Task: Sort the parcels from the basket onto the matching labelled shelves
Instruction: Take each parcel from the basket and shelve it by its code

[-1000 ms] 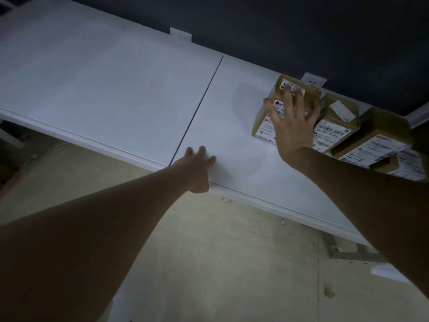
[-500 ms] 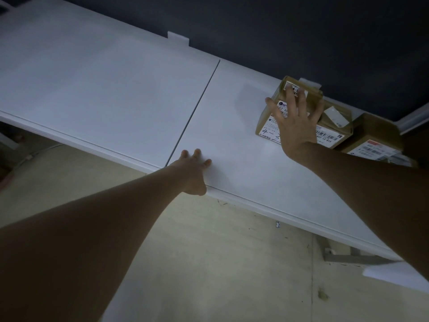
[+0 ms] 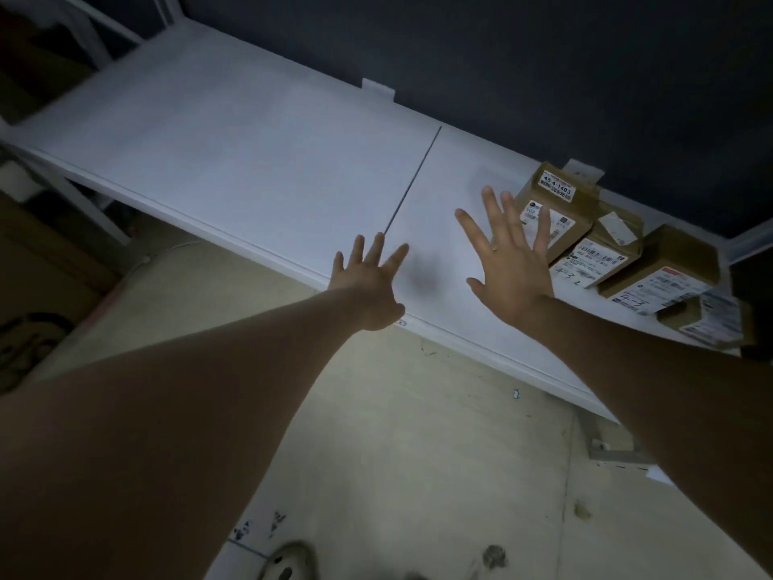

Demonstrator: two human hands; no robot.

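parcels: a few brown boxes (image 3: 560,211) bunched at 2 o'clock on the shelf (image 3: 251,169), tight to the dark wall (image 3: 543,56), labels up. Guessing that's so the numbers stay readable and more fit.
right hand: (image 3: 508,265) flat, fingers splayed, holding nothing, at 9 o'clock of the nearest box. Touching it or not, can't tell. Looks like it's squaring up the row.
left hand: (image 3: 368,282) also spread and holding nothing, at the front lip by the seam (image 3: 412,182). Probably balance for the lean.
basket: not in view, so no idea what's left.
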